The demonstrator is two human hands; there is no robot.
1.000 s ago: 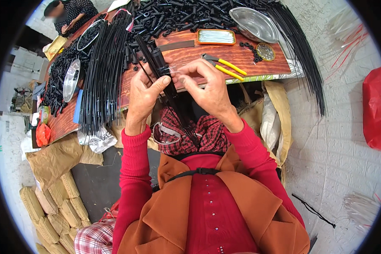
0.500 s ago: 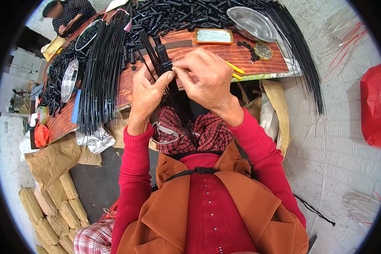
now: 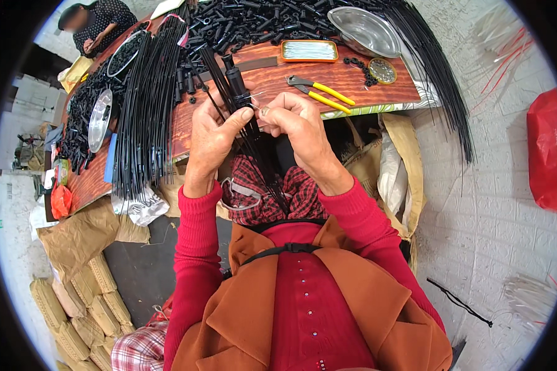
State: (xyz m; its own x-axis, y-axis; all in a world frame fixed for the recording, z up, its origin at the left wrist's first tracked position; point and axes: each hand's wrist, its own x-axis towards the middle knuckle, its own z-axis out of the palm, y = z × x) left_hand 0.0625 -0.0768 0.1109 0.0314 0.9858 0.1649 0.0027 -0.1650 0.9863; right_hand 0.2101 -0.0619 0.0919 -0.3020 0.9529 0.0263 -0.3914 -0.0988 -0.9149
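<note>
Between the fingers and thumb of my left hand (image 3: 218, 127) is a bundle of thin black rods (image 3: 271, 182), its lower ends reaching down over a red-and-black checked cloth (image 3: 250, 213). A black tube (image 3: 234, 77) stands up with the bundle in that hand. Thin silvery wire (image 3: 254, 95) sticks out to the right just below the tube. My right hand (image 3: 297, 127) is closed in a pinch on the wire, close to my left thumb tip. Beyond it, pincers (image 3: 332, 93) with yellow handles lie on the wooden table, untouched.
An orange-rimmed tray (image 3: 310, 60) of silvery wires, a metal bowl (image 3: 365, 32) and a round tin (image 3: 382, 70) stand on the table (image 3: 272, 77). Black tubes (image 3: 260, 25) pile at the back. Long black rods (image 3: 143, 117) lie at left. A person (image 3: 99, 25) sits far left.
My right hand has turned and dropped slightly, uncovering the pincers on the table. More of the wire now shows beside the tube. My left hand keeps its hold, almost unmoved.
</note>
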